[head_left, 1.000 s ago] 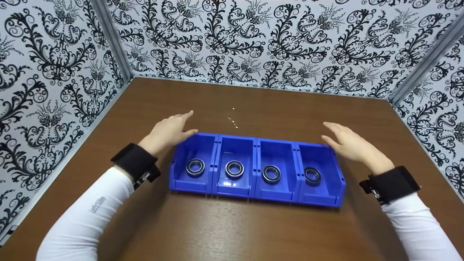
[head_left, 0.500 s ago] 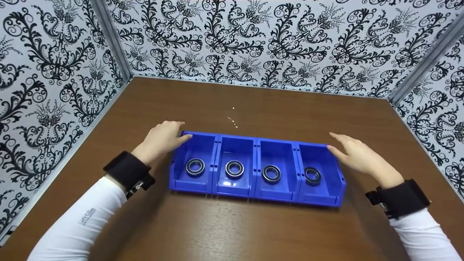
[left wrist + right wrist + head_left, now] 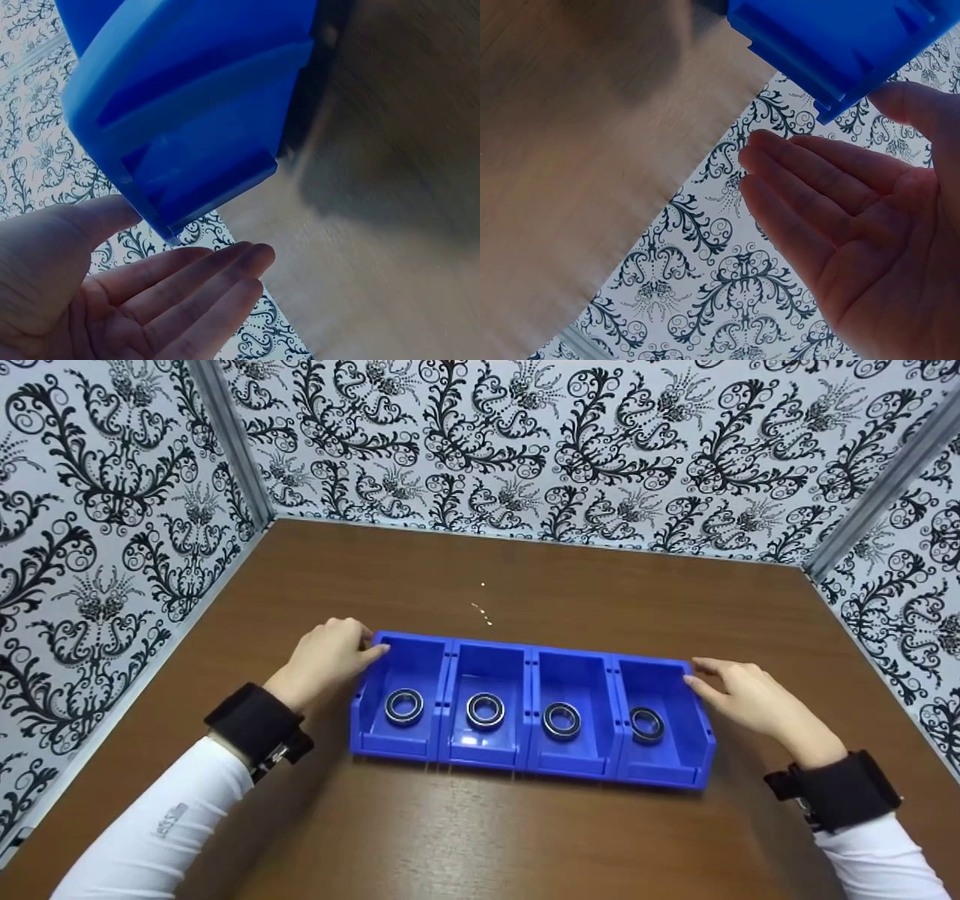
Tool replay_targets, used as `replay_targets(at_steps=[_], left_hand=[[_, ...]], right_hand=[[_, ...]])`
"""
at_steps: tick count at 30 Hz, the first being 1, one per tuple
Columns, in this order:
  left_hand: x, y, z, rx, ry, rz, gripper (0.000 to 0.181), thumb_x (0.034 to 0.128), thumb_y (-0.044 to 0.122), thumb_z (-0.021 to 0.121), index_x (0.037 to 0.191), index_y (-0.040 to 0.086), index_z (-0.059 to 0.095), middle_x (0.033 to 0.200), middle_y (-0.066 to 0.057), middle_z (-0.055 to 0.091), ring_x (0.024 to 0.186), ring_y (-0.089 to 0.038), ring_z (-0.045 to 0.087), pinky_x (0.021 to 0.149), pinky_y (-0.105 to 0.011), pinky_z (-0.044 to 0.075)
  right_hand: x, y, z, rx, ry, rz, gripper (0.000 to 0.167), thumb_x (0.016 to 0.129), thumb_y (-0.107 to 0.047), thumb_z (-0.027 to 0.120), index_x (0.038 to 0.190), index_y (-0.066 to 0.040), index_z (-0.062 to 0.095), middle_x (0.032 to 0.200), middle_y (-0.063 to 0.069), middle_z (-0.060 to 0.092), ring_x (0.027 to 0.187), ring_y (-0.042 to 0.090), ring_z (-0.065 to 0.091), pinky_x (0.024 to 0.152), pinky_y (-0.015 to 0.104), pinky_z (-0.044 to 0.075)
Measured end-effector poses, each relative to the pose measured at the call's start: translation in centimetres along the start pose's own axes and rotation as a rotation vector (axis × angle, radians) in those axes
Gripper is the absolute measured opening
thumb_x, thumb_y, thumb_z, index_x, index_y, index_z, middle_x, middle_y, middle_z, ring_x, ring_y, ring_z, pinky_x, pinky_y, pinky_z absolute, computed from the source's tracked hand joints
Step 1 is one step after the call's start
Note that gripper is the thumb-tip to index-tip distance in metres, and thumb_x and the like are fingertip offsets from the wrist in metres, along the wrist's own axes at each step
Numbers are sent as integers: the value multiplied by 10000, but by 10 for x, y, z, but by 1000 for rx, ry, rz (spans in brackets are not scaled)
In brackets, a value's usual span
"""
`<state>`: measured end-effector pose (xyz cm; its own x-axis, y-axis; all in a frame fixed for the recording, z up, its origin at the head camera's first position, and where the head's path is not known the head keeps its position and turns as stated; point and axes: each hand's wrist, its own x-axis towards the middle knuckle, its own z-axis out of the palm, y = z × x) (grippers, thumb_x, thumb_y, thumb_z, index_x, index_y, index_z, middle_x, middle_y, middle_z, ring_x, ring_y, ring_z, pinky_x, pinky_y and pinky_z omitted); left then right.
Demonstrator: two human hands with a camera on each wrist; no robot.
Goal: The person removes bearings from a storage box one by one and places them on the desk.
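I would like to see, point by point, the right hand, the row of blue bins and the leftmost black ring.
Right hand [image 3: 759, 703]: head view, back of the hand.
Row of blue bins [image 3: 484, 757]: head view, front wall.
Leftmost black ring [image 3: 404, 722]: head view, near part of its band.

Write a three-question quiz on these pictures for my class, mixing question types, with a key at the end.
1. Count: how many dark rings lie in the row of blue bins?
2. True or false: the left hand is holding one of the rings.
3. Multiple choice: which part of the row is the right hand nearest?
A) The middle of its front edge
B) The far corner at its right end
C) Its left end

Key:
1. Four, one in each bin.
2. False: all the rings lie in the bins; this hand is at the row's far left corner.
3. B
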<state>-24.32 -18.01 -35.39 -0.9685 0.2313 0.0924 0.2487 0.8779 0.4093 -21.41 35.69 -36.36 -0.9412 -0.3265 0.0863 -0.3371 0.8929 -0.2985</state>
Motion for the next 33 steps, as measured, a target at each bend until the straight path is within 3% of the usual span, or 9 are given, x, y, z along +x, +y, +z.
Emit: replay_targets(at_steps=[5,11,16,22,33], left_hand=[[-5,1,1,-16,-10,-18,322,1016,305,694,825,51,745,703,-34,629,684,-244,574,637,-423,429],[-7,0,4,-32,-15,-42,376,1023,318,688,738,72,696,615,14,497,623,-210,529,583,-364,360],[-8,-1,6,-30,-21,-49,480,1016,328,695,605,129,547,556,50,370,542,-170,452,530,-335,307],[-9,-1,8,-13,-12,-47,511,992,320,723,568,150,494,544,55,365,537,-170,447,516,-333,302],[-11,0,11,27,10,-45,568,955,319,756,546,164,394,551,64,316,557,-198,462,500,-344,306]], right_hand=[[-4,-2,1,4,16,4,432,1056,-238,633,1261,141,657,1160,304,719,1085,484,693,915,631,520],[-8,-6,3,-11,29,18,358,1031,-260,676,1126,80,735,979,183,768,910,378,734,821,585,551],[-10,-9,4,-13,19,30,352,1015,-285,698,1069,58,759,881,96,761,787,264,706,733,518,552],[-12,-10,4,-8,18,35,342,989,-304,725,1024,33,771,795,24,734,691,172,649,647,416,516],[-15,-13,7,9,-10,69,304,986,-312,718,869,-35,760,650,-57,621,587,132,543,566,333,426]])
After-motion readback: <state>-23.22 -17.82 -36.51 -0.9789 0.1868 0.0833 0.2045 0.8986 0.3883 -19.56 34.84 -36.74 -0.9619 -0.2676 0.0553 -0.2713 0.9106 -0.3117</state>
